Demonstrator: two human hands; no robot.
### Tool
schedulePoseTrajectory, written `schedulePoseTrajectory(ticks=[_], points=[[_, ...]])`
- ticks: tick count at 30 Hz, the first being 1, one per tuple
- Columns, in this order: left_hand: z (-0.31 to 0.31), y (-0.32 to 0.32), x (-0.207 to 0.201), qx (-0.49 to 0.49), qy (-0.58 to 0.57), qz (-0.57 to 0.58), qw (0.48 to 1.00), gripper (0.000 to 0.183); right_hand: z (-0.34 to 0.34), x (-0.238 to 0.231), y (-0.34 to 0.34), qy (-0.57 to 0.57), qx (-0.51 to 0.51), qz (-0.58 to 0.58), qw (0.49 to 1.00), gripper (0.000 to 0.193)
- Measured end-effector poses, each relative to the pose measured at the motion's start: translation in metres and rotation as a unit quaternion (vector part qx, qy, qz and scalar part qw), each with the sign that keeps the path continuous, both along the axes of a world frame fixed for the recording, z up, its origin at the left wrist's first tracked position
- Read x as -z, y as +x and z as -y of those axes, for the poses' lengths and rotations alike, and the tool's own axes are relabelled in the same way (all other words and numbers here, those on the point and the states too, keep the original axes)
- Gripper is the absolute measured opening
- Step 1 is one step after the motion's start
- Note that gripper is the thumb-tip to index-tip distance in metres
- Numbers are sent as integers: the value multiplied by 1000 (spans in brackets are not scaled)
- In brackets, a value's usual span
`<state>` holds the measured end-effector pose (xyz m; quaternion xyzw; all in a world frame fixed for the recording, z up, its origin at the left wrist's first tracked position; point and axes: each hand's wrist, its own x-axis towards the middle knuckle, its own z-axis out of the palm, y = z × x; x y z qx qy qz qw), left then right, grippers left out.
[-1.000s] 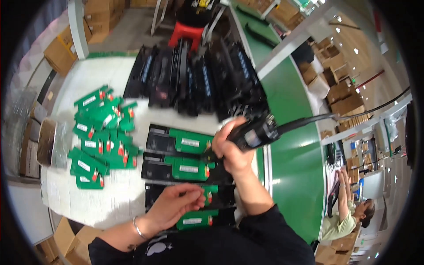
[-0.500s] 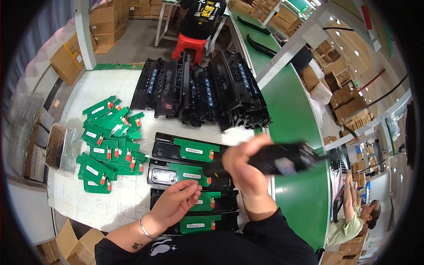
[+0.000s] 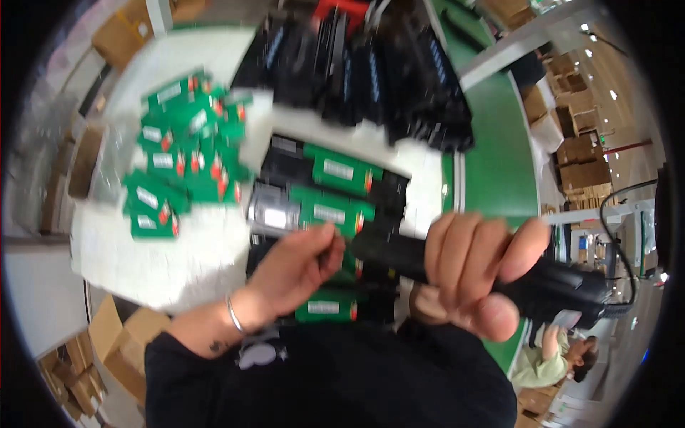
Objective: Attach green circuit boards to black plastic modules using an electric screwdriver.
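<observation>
My right hand (image 3: pixel 474 271) is wrapped round a black corded electric screwdriver (image 3: pixel 560 285), held nearly level. The tool's front end points left, toward my left hand (image 3: pixel 303 264). The fingertips of that left hand are pinched together close to the tool's nose; whatever they hold is too small and blurred to name. Below both hands, several black plastic housings (image 3: pixel 285 158) lie in a column on the table. Each visible one carries a green circuit board (image 3: pixel 341 171) with a white label and a red part at its right end. My hands and the screwdriver cover parts of the lower housings.
A loose pile of green circuit boards (image 3: pixel 189 153) lies on the white tabletop (image 3: pixel 107 250) at the left. Larger black plastic assemblies (image 3: pixel 357 78) stand at the back. To the right runs a green work surface (image 3: pixel 499 164). A co-worker (image 3: pixel 553 357) sits at the far right.
The whole view has shifted, so the table things appear higher. My right hand has moved right and lower with the screwdriver. My left hand stays pinched, now close to the tool's nose.
</observation>
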<state>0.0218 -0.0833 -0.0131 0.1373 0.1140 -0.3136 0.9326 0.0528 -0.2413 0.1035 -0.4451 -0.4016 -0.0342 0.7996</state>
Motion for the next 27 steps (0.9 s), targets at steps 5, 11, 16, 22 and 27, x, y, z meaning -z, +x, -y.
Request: schedulePoseTrajectory(ticks=[5, 11, 16, 22, 27], points=[[5, 2, -13, 49, -82, -58, 994, 38, -6, 22, 21, -26, 27, 4, 999, 29], [1, -14, 2, 69, 41, 1, 997, 35, -28, 63, 57, -30, 128, -106, 986, 25], [-5, -20, 3, 63, 56, 60, 995, 29, -29, 71, 64, -68, 142, -113, 981, 24], [-8, -14, 3, 74, 92, 75, 990, 23, -29, 71, 70, -73, 119, -128, 982, 23], [-5, -11, 5, 56, 150, 49, 986, 22, -33, 68, 69, -103, 119, -132, 979, 22]])
